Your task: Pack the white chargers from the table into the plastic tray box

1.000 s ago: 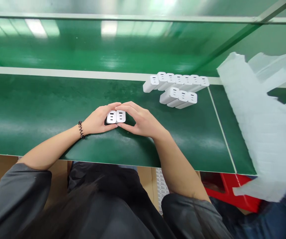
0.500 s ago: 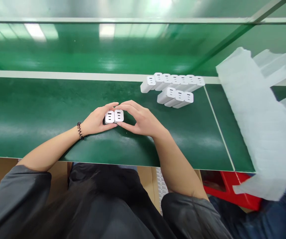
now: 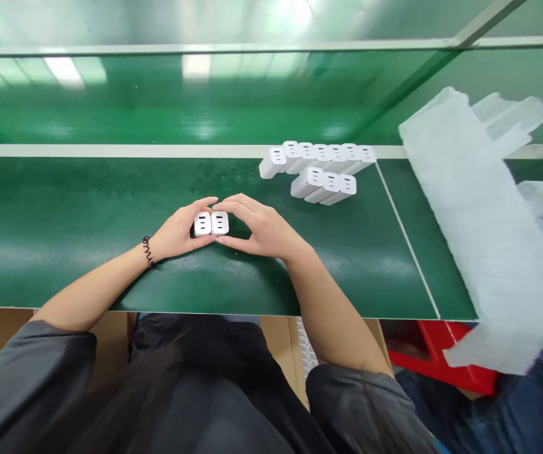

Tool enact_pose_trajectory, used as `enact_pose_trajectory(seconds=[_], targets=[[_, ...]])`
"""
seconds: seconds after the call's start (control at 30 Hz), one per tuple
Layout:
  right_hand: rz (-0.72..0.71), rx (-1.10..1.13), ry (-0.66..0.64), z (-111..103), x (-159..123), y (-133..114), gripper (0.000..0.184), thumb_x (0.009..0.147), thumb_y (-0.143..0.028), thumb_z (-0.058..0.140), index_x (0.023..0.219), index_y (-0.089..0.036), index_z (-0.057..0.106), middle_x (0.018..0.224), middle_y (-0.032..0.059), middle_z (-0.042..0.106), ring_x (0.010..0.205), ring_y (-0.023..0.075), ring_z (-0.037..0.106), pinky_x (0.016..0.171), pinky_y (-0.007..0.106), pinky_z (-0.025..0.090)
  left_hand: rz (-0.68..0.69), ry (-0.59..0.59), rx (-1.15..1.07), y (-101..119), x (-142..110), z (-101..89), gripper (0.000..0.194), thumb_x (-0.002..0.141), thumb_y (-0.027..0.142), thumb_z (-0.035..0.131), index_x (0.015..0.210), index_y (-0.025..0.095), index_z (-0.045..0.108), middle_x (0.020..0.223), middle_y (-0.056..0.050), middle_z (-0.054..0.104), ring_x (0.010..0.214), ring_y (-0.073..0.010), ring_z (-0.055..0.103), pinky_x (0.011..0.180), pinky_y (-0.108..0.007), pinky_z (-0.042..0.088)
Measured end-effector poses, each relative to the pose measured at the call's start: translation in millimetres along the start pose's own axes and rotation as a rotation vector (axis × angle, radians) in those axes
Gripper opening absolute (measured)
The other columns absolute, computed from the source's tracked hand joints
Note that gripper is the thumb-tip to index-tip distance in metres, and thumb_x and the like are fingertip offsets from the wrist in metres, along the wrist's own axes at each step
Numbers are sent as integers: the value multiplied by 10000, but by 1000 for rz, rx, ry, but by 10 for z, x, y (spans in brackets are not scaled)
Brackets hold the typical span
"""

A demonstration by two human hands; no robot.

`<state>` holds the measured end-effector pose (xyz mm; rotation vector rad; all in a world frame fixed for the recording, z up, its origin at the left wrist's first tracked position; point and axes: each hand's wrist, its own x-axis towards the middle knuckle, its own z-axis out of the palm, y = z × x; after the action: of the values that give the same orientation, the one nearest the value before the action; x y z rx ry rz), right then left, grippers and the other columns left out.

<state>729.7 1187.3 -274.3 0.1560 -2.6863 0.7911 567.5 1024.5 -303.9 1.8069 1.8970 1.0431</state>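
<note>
Two white charger blocks (image 3: 210, 223) stand side by side on the green belt (image 3: 63, 214), their port faces toward me. My left hand (image 3: 176, 232) curls round the left block, thumb below and fingers over the top. My right hand (image 3: 256, 228) closes on the right block in the same way, and the fingertips of both hands meet above the pair. A black coiled band sits on my left wrist.
Several more white charger blocks (image 3: 318, 167) lie in two rows at the belt's far right. A stack of translucent white plastic strips (image 3: 484, 227) hangs over the right end. Below the table edge a red bin (image 3: 436, 362) and another person's blue-clad leg (image 3: 512, 410) show.
Both hands stay closed on the two blocks. The view has shifted slightly, so everything sits a little further left in the picture.
</note>
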Motion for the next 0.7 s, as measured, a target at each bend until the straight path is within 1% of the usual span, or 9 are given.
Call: enact_pose_trajectory(seconds=[0.13,0.27,0.4,0.5,0.7], targets=[[12,-51,-18,34,-4,38,388,908,-384,595,1251,-212,538,1184,108,648,1049,255,631,837,385,551,-29,-40,29,-37,10,8,765,836,493,673,1454,194,335,1195,-112,648,1081,-254,617,980,-413,465],[60,-79,33,-53,-23,89,389,914,-360,578,1273,-217,535,1175,93,659,1053,252,624,886,406,537,-37,-50,12,-35,3,14,864,833,500,678,1511,229,217,1261,-97,631,1120,-252,605,1025,-429,440],[171,-134,143,-232,-77,202,396,915,-347,558,1293,-233,529,1242,84,642,1130,261,597,960,438,509,-88,-56,36,-8,-4,1,854,848,510,659,1519,260,193,1305,-81,615,1162,-251,582,1045,-437,430],[266,-211,223,-348,-137,320,405,898,-333,568,1289,-232,540,1256,87,643,1170,276,581,1004,464,477,-94,-61,49,2,-2,-6,844,854,513,649,1519,266,193,1311,-76,611,1193,-253,564,1058,-441,423],[427,-354,299,-475,-251,564,401,867,-318,564,1256,-226,585,1241,91,659,1210,300,563,1070,516,410,-110,-75,72,-6,-5,-11,839,859,522,637,1519,277,181,1316,-67,607,1189,-248,571,1060,-440,430]])
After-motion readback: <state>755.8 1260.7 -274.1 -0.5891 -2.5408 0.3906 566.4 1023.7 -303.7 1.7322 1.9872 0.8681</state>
